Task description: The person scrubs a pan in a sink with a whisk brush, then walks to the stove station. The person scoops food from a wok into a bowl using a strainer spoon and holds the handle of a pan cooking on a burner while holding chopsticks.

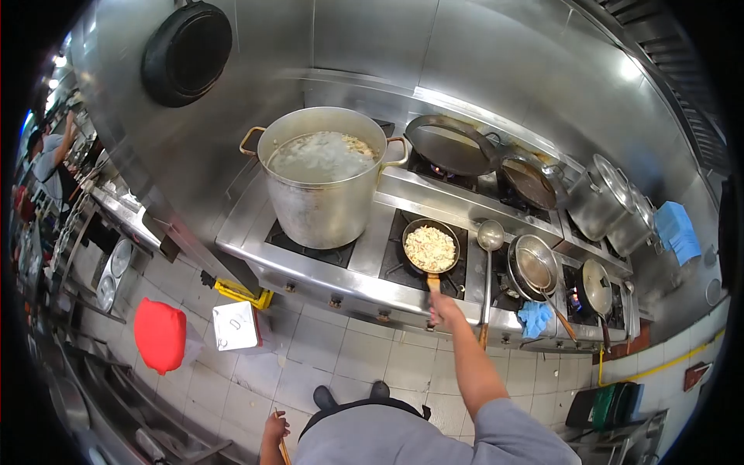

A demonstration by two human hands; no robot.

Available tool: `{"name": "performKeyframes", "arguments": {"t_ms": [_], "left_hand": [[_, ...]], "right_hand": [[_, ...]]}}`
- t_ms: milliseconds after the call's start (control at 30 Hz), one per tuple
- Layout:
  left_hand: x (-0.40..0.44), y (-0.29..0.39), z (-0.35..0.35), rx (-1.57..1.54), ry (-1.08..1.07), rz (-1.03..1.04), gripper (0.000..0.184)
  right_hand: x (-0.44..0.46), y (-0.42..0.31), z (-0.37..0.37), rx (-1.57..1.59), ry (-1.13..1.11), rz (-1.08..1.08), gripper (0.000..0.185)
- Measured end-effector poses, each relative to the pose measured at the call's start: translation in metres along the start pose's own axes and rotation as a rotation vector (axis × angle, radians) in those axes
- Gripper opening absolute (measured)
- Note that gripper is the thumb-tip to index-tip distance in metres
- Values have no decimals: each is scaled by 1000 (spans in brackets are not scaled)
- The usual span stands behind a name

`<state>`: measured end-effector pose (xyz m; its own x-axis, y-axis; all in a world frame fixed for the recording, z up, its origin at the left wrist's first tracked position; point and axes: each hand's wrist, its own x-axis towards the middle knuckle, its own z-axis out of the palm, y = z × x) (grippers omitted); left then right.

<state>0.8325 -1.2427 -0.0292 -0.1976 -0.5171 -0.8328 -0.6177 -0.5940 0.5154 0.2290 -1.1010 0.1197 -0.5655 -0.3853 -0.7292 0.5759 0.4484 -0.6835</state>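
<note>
Gripping the handle of the small frying pan (457,254) w/ my R hand (440,308), fingers closed round it, near ctr of the frame; the pan sits level on a front burner, full of chopped, pale food (430,248). My L hand (277,426), bottom left of ctr, is closed on a thin wooden stick (284,449), whose lower end runs out of view, so can't tell what type of tool it is. Left of the pan, on the next front burner, I've a big alum. pot (322,213) w/ two handles, holding cloudy, foamy liquid. Just right of the pan, a long-handled ladle (489,235) lies bowl-up on the stovetop (372,267), its handle out over the front edge. Next along: a round strainer (535,262) resting in a pan, w/ a blue cloth (535,318) at the edge below. Far right, a lidded pan (597,287) w/ flame visible beside it. Back row, upper right of ctr: a wide dark pan (449,145), then a smaller one, then tall metal pots (597,201). Black pan (187,54) hangs on the wall, upper left. Lower left, on the floor: red stool (160,335) & white-topped container (235,325). Co-worker (54,163) at far upper left.
</note>
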Motion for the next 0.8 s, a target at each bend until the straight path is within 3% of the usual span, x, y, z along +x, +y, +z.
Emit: {"name": "performKeyframes", "arguments": {"t_ms": [33, 100, 167, 200, 267, 333, 400, 467, 533, 800], "left_hand": [[-2, -2, -2, -5, 5, -1, 41], [-2, -14, -6, -4, 2, -24, 41], [1, -34, -12, 24, 1, -41, 41], [-1, -36, -13, 53, -3, -57, 41], [-8, -40, -15, 98, 6, -73, 41], [-12, -40, -15, 142, 15, -88, 41], [-13, -42, -13, 91, 23, -86, 41], [-5, -49, -10, 60, 10, -68, 41], [-2, -48, -10, 34, 2, -43, 41], [3, -24, 5, 27, -24, -16, 40]], "right_hand": [[2, 1, -15, -152, 75, -69, 50], [31, -3, -53, -515, 154, -131, 47], [25, -23, -72, -1097, 427, -274, 50], [25, -24, -78, -1094, 427, -273, 50], [25, -26, -84, -1090, 631, -304, 48], [34, -18, -75, -1104, 624, -323, 48], [49, -6, -46, -972, 652, -379, 46], [47, -7, -6, -428, 289, -145, 42], [37, 2, 28, -53, 88, -97, 33], [25, 4, 49, 214, 113, -164, 25]]}}
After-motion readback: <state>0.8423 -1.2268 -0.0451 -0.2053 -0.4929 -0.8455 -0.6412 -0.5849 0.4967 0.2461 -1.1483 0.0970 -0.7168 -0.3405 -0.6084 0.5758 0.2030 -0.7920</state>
